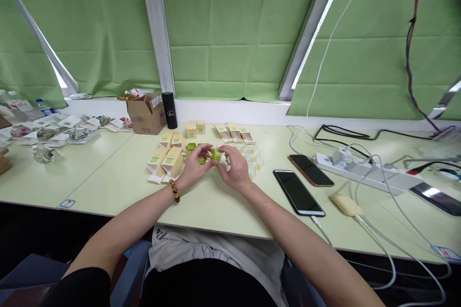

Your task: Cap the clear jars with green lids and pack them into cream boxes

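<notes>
Clock directions run from the item in hand; twelve is straight ahead.

Item, in hand: one small, rounded green-and-white piece (216, 155), raised above the table's near middle. Our right hand (236, 168) pinches its right side between thumb and fingers; our left hand (196, 165), wearing a yellow-and-dark bead bracelet (175, 191), pinches its left side. We find no legible mark on it.

At nine to ten: cream folded-card boxes (173, 160) with square green labels, lettering too small to read. Small bright-green pieces (190, 147) lie just beside our left fingers.

At eleven: two upright cream card boxes (191, 129), labelled likewise. At twelve to one: three tilted ones (234, 132).

At three: clear, round plastic pieces (256, 160) with yellow centres, near our right hand.

At ten: a brown cardboard carton (146, 117), purple print and a white label, both illegible to us; beside it, a black cylinder (169, 111) bearing a white emblem, its wording unreadable.

At four: a white-edged phone (298, 193), screen dark.

At eight: a blue-bordered sticker (67, 203) on the pale green tabletop (108, 182); we cannot make out its text.
</notes>
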`<state>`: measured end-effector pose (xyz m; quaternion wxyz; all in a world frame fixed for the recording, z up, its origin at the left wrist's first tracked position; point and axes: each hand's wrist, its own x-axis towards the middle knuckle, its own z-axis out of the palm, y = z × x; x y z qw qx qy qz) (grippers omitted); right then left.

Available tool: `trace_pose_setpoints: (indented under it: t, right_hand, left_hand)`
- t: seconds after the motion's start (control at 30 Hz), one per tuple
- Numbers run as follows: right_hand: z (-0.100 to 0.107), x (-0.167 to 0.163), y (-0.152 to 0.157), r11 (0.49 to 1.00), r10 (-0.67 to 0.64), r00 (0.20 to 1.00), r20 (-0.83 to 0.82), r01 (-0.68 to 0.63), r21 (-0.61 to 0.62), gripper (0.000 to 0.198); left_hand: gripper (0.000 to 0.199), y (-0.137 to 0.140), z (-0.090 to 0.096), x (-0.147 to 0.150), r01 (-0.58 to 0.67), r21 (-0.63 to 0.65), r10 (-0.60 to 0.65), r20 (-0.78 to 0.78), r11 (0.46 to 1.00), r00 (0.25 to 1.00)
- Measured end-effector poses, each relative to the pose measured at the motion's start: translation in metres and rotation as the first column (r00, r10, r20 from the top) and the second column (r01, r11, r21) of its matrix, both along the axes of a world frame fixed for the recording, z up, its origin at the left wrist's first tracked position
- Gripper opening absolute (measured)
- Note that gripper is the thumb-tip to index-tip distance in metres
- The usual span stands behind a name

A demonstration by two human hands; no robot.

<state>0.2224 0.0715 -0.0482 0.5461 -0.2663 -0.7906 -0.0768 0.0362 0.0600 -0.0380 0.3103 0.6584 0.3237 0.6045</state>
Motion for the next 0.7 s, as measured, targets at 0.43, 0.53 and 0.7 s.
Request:
trace_pose_setpoints:
  t: [0.43, 0.53, 0.7]
  right_hand:
    - [-0.0028, 0.0026, 0.0037, 0.999, 0.008, 0.999, -0.032, -0.007, 0.053, 0.043]
    - [-0.002, 0.0021, 0.0034, 0.998, 0.004, 0.999, -0.032, -0.002, 0.059, 0.042]
    - [0.0001, 0.001, 0.0019, 0.998, -0.009, 0.999, -0.034, 0.01, 0.054, 0.04]
  left_hand:
    - [0.02, -0.0049, 0.0057, -0.0029, -0.169, 0.249, 0.222, -0.204, 0.954, 0.953]
    - [0.021, -0.0055, 0.0067, -0.0029, -0.168, 0.245, 0.221, -0.21, 0.955, 0.952]
    - [0.02, -0.0067, 0.0082, -0.0025, -0.167, 0.246, 0.217, -0.195, 0.955, 0.956]
